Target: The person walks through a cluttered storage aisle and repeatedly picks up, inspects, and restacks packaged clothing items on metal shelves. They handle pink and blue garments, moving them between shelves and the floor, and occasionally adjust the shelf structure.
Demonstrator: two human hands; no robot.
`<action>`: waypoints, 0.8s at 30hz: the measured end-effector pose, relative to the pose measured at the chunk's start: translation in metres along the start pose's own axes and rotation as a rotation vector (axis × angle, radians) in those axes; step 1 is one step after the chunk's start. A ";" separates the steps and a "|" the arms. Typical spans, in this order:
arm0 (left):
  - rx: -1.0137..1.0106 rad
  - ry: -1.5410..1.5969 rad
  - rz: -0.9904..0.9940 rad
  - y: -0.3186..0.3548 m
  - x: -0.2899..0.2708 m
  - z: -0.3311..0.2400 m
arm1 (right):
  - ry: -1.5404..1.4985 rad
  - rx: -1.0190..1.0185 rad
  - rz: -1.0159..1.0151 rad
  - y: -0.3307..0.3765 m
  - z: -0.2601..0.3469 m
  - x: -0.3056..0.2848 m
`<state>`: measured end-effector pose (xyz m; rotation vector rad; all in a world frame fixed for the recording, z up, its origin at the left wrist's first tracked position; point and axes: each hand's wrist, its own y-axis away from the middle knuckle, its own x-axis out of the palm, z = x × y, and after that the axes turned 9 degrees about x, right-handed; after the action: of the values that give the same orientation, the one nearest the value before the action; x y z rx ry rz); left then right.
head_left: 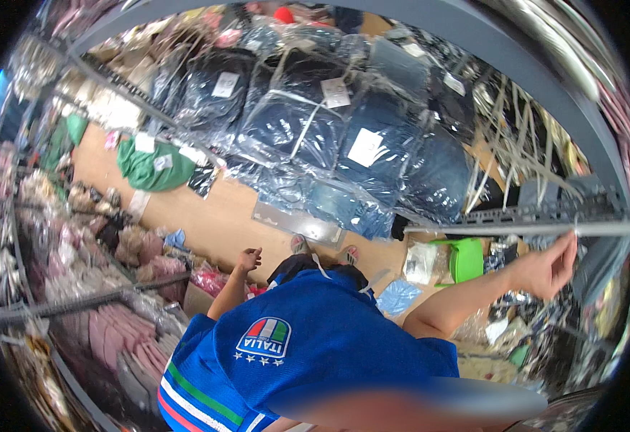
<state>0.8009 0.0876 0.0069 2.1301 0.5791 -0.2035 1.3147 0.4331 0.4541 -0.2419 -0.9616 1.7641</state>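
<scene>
My right hand (549, 272) reaches out to the right, its fingertips pressed together at the grey metal shelf rail (516, 229). Whatever it may pinch there is too small to make out. Lower on the left, my left hand (248, 259) hangs in the air beside my body, its fingers loosely bent and apart, with nothing in it. In front of me, stacks of dark blue folded denim in clear plastic bags (383, 137) fill the shelf. White paper labels (364, 147) lie on several of them.
A green bundle (155, 165) lies on the tan floor (185, 216) at the left. Shelves of bagged pink garments (124, 327) stand at my left. Near my right arm are a bright green bag (466, 261) and a light blue plastic package (398, 296). Pale straps (523, 137) hang above the rail.
</scene>
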 end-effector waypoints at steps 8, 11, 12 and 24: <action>-0.062 0.117 -0.083 0.008 -0.024 0.039 | 0.039 -0.074 -0.101 0.009 -0.003 0.010; -0.083 0.140 -0.061 -0.005 -0.034 0.050 | 0.054 -0.023 -0.097 0.016 0.010 0.012; -0.093 0.145 -0.048 -0.010 -0.039 0.051 | 0.071 -0.020 -0.086 0.017 0.013 0.013; -0.080 0.127 0.055 -0.123 -0.148 0.056 | 0.411 0.072 0.026 0.005 0.021 -0.004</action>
<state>0.6167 0.0545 -0.0642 2.0890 0.5917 -0.0149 1.3006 0.4191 0.4640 -0.5486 -0.5993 1.6802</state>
